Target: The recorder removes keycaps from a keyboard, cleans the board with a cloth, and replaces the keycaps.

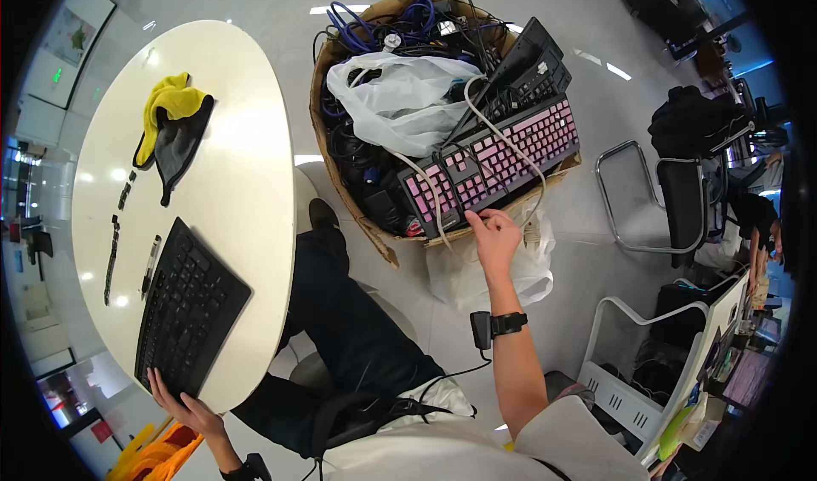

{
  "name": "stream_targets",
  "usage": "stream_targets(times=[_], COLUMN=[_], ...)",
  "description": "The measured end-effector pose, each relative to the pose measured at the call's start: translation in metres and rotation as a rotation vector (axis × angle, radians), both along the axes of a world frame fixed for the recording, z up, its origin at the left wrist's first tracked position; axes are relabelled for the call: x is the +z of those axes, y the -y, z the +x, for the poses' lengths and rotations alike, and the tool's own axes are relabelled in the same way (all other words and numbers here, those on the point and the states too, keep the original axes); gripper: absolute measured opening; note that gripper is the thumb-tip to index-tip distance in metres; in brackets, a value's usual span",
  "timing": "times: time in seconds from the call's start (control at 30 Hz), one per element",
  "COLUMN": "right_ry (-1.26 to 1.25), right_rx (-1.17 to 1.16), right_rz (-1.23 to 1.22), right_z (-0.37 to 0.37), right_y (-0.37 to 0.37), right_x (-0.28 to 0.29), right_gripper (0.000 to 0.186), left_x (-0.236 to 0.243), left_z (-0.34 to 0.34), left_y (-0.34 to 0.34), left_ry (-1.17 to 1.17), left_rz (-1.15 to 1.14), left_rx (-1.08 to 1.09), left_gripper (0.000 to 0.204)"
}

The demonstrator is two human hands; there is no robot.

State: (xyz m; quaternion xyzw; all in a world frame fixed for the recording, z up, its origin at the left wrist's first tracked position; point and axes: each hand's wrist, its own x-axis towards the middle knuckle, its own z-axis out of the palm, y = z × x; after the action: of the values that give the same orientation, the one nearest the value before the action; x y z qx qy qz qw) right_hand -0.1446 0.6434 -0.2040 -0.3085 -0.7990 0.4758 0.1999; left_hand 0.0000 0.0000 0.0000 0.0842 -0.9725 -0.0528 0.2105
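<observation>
A black keyboard (183, 311) lies at a slant on the near part of a white round table (230, 81). My left hand (183, 409) rests on its near end, fingers stretched out over the edge. To the right, a black keyboard with pink keys (502, 157) lies across the top of an open cardboard box (374, 241). My right hand (495, 238) is closed at that keyboard's near edge, thumb and fingertips against it. A pale cable (515, 145) loops over its keys. Whatever the curled fingers touch underneath is hidden.
Tangled cables (349, 30), a white plastic bag (400, 98) and dark devices fill the box. A yellow and grey cloth (174, 123), a pen (151, 264) and small black pieces (111, 260) lie on the table. Chairs (681, 200) stand at the right.
</observation>
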Motion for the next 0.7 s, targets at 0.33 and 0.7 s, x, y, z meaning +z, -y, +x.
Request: stream_targets(times=[0.33,0.7], right_ry=[0.044,-0.005], right_rx=[-0.012,0.047], right_rz=[0.064,0.115], right_z=[0.000,-0.009], right_y=[0.001,0.004], right_x=[0.008,-0.003], right_gripper=[0.061,0.058], left_x=[0.000,0.013], left_z=[0.001,0.001], left_y=[-0.004,-0.009], left_ry=[-0.020,-0.021], left_rz=[-0.007,0.000], left_rx=[-0.021,0.005], left_gripper=[0.062,0.062])
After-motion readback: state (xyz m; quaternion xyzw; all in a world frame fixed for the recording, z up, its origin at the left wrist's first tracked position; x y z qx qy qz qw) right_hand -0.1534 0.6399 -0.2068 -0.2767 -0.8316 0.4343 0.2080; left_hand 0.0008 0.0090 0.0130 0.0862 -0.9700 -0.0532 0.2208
